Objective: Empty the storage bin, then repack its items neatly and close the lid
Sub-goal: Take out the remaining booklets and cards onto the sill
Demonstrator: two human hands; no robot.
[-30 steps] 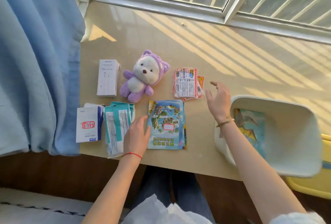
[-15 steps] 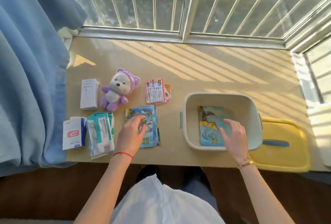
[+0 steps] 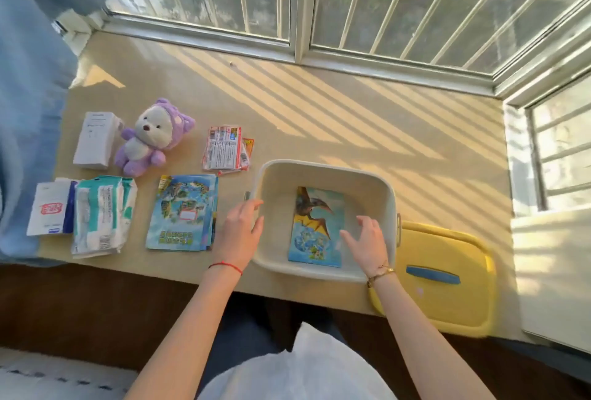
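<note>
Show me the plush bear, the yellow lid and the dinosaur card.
Plush bear (image 3: 153, 136): head view, its white face.
Yellow lid (image 3: 447, 249): head view, bare top above the handle.
Dinosaur card (image 3: 315, 227): head view, its middle.

My right hand (image 3: 367, 239) hides the dinosaur booklet's (image 3: 315, 227) right edge; bin (image 3: 326, 169) covers part of the yellow lid (image 3: 447, 271); packet print (image 3: 224, 148) too small to read.

cream smooth plastic storage bin (image 3: 326, 169) looking matt | yellow plastic lid (image 3: 447, 303) showing slight gloss | purple plush cloth bear (image 3: 153, 137) looking fuzzy | beige counter (image 3: 319, 112) appearing smooth
</note>
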